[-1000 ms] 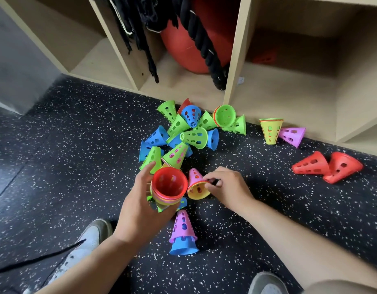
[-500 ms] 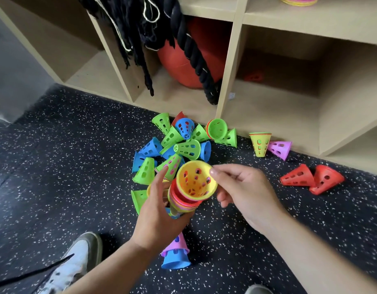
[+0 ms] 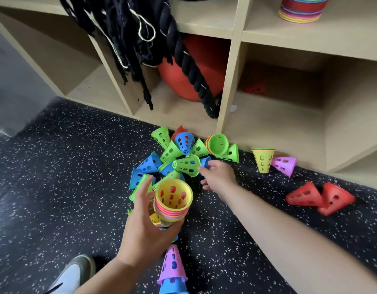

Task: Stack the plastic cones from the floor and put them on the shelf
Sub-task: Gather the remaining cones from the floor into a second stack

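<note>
While my left hand (image 3: 145,230) grips the stack (image 3: 172,200), fingers (image 3: 145,185) clamped round it above the floor (image 3: 77,166), my right hand (image 3: 218,177) is out at the pile (image 3: 169,150) by the shelf (image 3: 227,81), fingers (image 3: 214,165) at a green cone (image 3: 186,166) lying sideways. Closed on it or not, I can't tell.

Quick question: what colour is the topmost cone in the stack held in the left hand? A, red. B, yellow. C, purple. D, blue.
B: the left hand grips the stack, and the cone nested on top, with its open mouth facing the camera, is a yellow cone; pink and red rims show just beneath it.
</note>
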The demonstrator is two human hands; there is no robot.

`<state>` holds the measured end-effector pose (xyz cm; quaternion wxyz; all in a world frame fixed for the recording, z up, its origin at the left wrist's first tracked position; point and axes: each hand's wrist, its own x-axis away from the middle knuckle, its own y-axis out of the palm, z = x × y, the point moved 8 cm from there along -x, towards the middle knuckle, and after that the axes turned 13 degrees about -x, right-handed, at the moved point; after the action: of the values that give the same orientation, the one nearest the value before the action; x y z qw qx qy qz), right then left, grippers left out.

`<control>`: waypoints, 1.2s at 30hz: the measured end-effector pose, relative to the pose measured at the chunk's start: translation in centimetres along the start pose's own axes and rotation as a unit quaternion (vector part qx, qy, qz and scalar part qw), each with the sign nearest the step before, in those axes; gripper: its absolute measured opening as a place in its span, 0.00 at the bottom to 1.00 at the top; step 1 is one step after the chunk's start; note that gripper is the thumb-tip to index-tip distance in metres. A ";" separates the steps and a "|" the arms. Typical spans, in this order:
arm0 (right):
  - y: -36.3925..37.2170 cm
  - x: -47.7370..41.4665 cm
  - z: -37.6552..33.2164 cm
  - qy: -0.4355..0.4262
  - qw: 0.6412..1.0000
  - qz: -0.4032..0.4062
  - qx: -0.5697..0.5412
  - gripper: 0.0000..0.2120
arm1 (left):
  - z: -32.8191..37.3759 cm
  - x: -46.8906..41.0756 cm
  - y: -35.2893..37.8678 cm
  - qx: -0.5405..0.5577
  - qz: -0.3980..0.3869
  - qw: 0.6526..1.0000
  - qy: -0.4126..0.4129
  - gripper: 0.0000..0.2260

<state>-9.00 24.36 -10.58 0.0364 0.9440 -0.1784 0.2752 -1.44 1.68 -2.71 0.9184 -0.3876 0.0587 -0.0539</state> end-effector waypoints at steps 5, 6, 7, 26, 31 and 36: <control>1.7 -2.1 1.6 0.004 1.000 0.001 0.000 0.09 | -0.4 -1.1 -0.5 -0.012 0.008 1.000 -0.011 0.48; 1.8 -2.3 1.6 0.001 1.000 0.003 -0.007 0.08 | -0.4 -1.4 -0.6 -0.013 0.010 1.000 -0.013 0.47; 1.9 -2.3 1.6 -0.002 1.000 0.005 -0.018 0.07 | -0.4 -1.6 -0.7 -0.014 0.011 1.000 -0.014 0.47; -3.7 16.2 -10.2 -0.421 0.900 -0.063 0.095 0.12 | 2.6 -1.9 3.0 0.011 -0.009 1.000 -0.025 0.48; -6.4 13.0 -10.1 -0.402 0.915 -0.010 0.028 0.09 | 3.9 -2.0 3.2 0.063 -0.005 0.997 -0.039 0.48; -5.8 2.2 -8.3 -0.308 0.910 0.044 0.273 0.11 | 3.2 -1.9 2.6 0.057 0.001 0.997 -0.050 0.47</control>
<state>-9.38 30.44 -2.23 -0.2912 0.9463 -0.1400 0.0099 -2.72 5.99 -2.21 0.9407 -0.3372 0.0100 -0.0367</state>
